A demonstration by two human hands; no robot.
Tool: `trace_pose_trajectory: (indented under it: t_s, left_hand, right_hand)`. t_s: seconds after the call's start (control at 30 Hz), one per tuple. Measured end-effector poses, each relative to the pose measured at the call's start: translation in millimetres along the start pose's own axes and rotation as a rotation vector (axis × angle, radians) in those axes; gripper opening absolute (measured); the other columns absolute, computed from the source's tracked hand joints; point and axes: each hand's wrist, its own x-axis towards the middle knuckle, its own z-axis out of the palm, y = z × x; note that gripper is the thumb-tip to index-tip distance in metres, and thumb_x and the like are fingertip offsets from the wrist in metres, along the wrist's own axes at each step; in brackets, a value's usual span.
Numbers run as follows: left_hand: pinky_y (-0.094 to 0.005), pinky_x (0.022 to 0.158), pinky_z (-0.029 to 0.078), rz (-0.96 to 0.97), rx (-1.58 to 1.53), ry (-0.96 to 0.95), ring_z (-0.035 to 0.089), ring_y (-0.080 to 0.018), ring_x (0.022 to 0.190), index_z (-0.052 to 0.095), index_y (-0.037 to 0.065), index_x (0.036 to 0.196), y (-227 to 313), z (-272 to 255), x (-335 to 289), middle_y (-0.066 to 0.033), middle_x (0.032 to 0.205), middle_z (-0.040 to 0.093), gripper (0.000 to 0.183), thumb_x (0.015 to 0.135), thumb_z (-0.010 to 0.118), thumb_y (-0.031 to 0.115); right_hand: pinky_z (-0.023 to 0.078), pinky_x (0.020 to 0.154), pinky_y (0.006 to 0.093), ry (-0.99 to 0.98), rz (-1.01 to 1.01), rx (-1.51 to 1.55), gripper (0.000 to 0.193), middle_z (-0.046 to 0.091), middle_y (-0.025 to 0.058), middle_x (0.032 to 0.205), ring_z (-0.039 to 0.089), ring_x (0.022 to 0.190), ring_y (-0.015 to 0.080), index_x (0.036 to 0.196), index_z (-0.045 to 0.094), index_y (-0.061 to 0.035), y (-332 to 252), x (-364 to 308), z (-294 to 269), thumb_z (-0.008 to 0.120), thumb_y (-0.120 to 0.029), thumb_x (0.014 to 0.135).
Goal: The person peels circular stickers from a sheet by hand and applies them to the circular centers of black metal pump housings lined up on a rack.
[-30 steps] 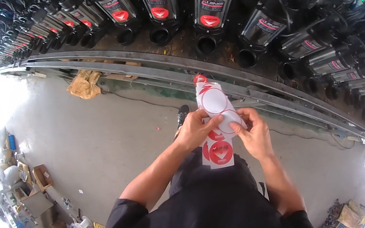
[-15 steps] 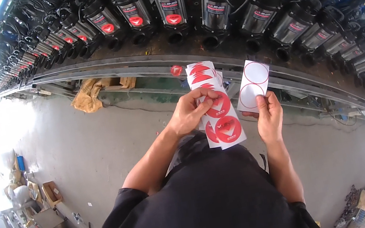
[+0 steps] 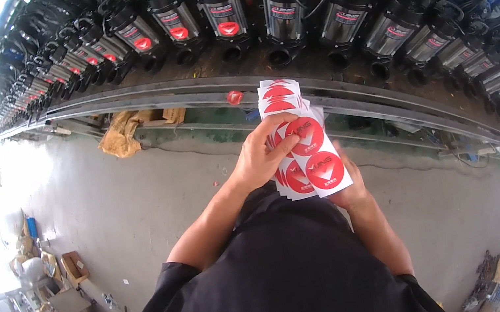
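My left hand is closed on a fanned stack of white sticker sheets bearing round red stickers, its thumb pressing on the front. One strip with two red stickers lies slanted over the right side of the stack. My right hand is at the right edge of the sheets, its fingers mostly hidden behind them. A pale sheet edge shows behind the stack; its face is hidden. Beyond my hands stands a row of steel and black pumps. Several pumps to the left carry a red round sticker.
The pumps stand on a long dark bench with a metal rail. A red sticker is at the rail. Brown wrapping lies beneath the bench. Cardboard boxes are at the lower left, and a pile of parts is at the lower right.
My right hand has moved left, from holding a backing sheet with blank circles apart to behind the stack. That sheet is now mostly hidden. The front strip has shifted right.
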Motion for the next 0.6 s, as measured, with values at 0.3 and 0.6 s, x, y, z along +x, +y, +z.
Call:
trace_pose_trajectory:
  t_s: [0.3,0.6]
  left_hand:
    - [-0.0354,0.109,0.047,-0.174,-0.056,-0.169,0.062,-0.0236,0.127,0.046,0.004,0.155,-14,-8,46,-0.0157,0.138,0.065,0.050,0.108,0.059,0.013]
    - [-0.0310,0.108,0.045,-0.222,-0.538,-0.161,0.058,-0.0163,0.117,0.060,-0.001,0.137,-62,6,98,-0.0083,0.124,0.064,0.029,0.113,0.047,0.008]
  right_hand:
    - [0.058,0.096,0.0374,0.113,0.047,-0.641,0.042,0.075,0.0102,0.121,0.072,0.108,0.0205,0.134,0.065,0.0040,-30,31,17,0.074,-0.019,0.101]
    - [0.054,0.098,0.0348,0.672,-0.476,-0.882,0.048,0.068,0.0123,0.122,0.064,0.113,0.0150,0.141,0.051,-0.0001,-36,65,38,0.073,-0.020,0.103]
